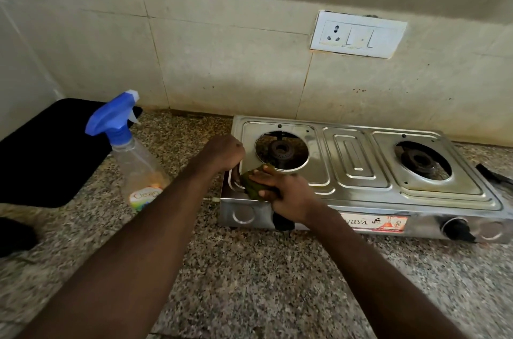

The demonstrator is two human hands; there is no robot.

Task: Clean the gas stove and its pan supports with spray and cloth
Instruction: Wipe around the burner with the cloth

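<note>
1. The right hand (286, 195) grips a crumpled olive-green cloth (253, 185), pressing it onto the front-left corner of the stainless-steel two-burner gas stove (358, 169).
2. The left hand (223, 152), fingers curled, clasps the stove's left rim.
3. A clear spray bottle (138, 169) with a blue trigger stands just left of the stove on the speckled granite tabletop (249, 269).

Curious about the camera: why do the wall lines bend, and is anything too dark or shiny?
Head view: the wide lens bows the tile lines; the stove top glints with soft glare; the black object at left is featureless shadow.

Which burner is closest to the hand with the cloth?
The left burner, right behind the right hand gripping the cloth; the other burner sits far right.
</note>
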